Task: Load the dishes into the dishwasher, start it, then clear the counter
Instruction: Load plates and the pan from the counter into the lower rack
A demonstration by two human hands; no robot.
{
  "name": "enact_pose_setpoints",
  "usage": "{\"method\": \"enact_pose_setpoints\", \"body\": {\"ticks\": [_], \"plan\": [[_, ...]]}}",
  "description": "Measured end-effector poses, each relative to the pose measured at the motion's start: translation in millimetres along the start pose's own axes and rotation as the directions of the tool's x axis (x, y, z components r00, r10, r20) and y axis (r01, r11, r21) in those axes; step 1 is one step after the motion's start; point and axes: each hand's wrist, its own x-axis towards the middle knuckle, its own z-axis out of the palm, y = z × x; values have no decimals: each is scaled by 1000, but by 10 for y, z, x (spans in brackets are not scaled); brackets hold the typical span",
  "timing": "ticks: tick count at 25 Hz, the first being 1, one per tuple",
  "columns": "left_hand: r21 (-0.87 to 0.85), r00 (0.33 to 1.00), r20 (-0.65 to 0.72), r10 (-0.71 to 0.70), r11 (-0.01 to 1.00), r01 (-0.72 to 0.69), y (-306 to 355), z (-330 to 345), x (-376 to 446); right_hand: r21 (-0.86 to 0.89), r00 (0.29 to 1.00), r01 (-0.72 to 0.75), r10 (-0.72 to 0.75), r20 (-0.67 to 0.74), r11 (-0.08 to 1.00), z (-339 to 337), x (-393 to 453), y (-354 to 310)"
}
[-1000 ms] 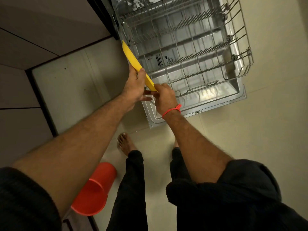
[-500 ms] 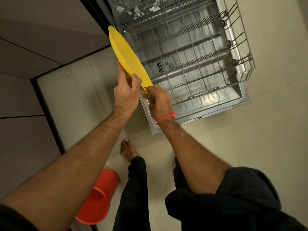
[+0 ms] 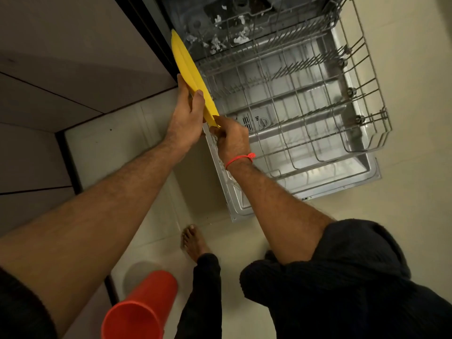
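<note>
A yellow plate (image 3: 188, 72) stands on edge at the left side of the pulled-out wire rack (image 3: 305, 99) of the open dishwasher. It may be two plates held together; I cannot tell. My left hand (image 3: 187, 116) grips the plate from the left, thumb over its near face. My right hand (image 3: 231, 138), with a red thread on the wrist, pinches the plate's lower rim. The rack holds no dishes. The dishwasher door (image 3: 342, 177) lies open flat below the rack.
A red plastic tumbler (image 3: 141, 307) lies on its side at the bottom left, mouth toward me. Brown cabinet fronts (image 3: 61, 81) run along the left. My bare foot (image 3: 193, 243) stands on the pale tiled floor (image 3: 403, 216) before the door. White scraps lie deep inside the tub (image 3: 220, 42).
Both hands have carried the plate up and farther back along the rack's left side, turning it more edge-on. The view has moved closer to the dishwasher.
</note>
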Motion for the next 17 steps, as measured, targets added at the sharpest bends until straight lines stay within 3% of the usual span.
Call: {"method": "enact_pose_setpoints", "body": {"ticks": [8,13,17], "plan": [[22,999,35,-24,999,23,202,-108,578,-10,998,6,-6,-57,1000,159,527,-264],[132,994,81,-76,989,65,215,-77,800,-39,998,-20,22,67,999,149,889,-312],[144,964,226,-143,983,113,80,-20,649,-147,991,-42,60,122,988,85,1074,-276]]}}
